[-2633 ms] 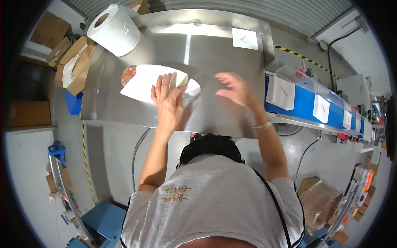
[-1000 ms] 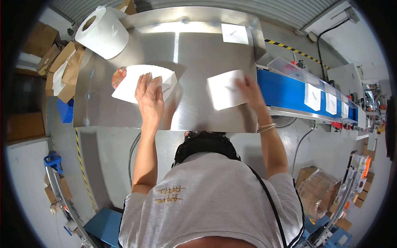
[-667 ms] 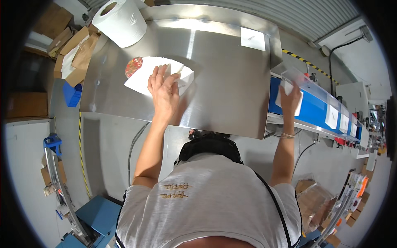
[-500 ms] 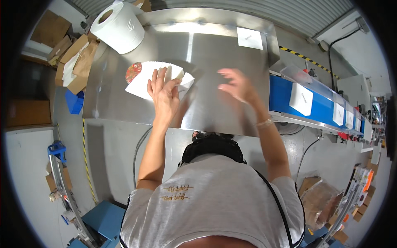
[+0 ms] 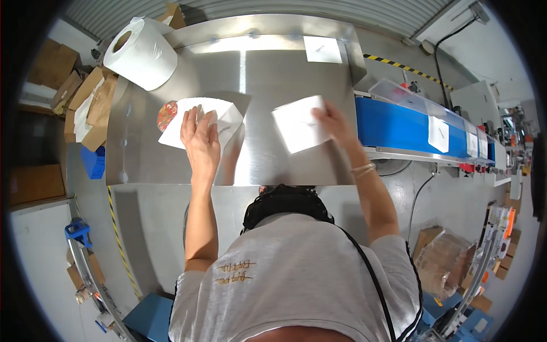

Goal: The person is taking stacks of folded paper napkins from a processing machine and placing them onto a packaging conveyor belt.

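Fingers (image 5: 320, 110) of my right hand (image 5: 338, 126) are closed, a little blurred, on the right edge of a white square sheet (image 5: 297, 126), near its far corner; I can't make out how the thumb sits. The sheet lies to the left of that hand, over the counter (image 5: 285, 71) and between my two hands, much nearer the right one than the left. A blue conveyor belt (image 5: 390, 126) is on the opposite side of the right hand, so the hand comes between sheet and belt, with the belt's long axis running off to the right. Being close to square, the sheet has no long axis I can pick out; it sits turned, its far edge climbing toward the right. Whether its underside touches the counter, I can't tell.

My left hand (image 5: 202, 139) lies over a stack of white sheets (image 5: 229, 117), fingers stretched out and slightly parted, with nothing pinched in them that I can see. That stack has its long axis roughly left to right. One round red patterned piece (image 5: 167, 115) shows at its left end, and a white roll (image 5: 151, 61) is at the counter's far left corner.
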Demonstrator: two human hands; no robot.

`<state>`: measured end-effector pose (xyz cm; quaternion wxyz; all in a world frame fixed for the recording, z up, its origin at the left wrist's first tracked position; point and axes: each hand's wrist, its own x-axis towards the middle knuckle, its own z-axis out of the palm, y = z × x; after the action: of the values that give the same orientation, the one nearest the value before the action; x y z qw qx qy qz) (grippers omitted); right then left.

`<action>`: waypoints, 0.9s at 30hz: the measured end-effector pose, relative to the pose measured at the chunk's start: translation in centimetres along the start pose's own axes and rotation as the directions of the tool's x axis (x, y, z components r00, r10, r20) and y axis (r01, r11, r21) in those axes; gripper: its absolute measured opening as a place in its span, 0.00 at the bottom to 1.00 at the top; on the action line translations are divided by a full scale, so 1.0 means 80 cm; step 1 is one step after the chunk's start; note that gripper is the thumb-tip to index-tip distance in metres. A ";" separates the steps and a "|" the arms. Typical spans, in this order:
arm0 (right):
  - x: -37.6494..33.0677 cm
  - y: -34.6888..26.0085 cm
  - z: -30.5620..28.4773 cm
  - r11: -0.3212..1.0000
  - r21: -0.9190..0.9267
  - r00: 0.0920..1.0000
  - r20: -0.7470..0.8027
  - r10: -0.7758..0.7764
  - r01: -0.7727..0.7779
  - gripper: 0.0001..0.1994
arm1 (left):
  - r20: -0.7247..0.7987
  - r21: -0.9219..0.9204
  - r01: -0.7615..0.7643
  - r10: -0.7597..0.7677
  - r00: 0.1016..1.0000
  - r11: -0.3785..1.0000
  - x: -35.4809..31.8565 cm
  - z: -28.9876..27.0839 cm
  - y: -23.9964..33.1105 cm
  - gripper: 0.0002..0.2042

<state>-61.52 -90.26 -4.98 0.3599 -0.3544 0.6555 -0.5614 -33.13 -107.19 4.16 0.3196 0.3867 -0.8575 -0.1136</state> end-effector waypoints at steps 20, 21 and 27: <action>0.054 -0.114 0.134 0.929 -0.243 0.871 0.473 -0.136 0.278 0.23 | 0.034 -0.039 -0.109 0.110 0.993 0.993 0.002 -0.002 0.004 0.11; 0.062 -0.105 0.145 0.930 -0.243 0.875 0.464 -0.138 0.276 0.23 | 0.064 -0.036 -0.113 0.115 0.991 0.993 0.004 -0.003 0.005 0.12; 0.034 -0.072 0.124 0.986 -0.038 0.951 0.272 -0.145 0.161 0.16 | 0.039 -0.003 -0.016 0.016 0.999 1.000 0.010 -0.011 -0.011 0.23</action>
<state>-53.85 -98.11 -0.59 0.3903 -0.4875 0.5877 -0.5144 -32.45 -108.31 4.86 0.3041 0.3771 -0.8665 -0.1200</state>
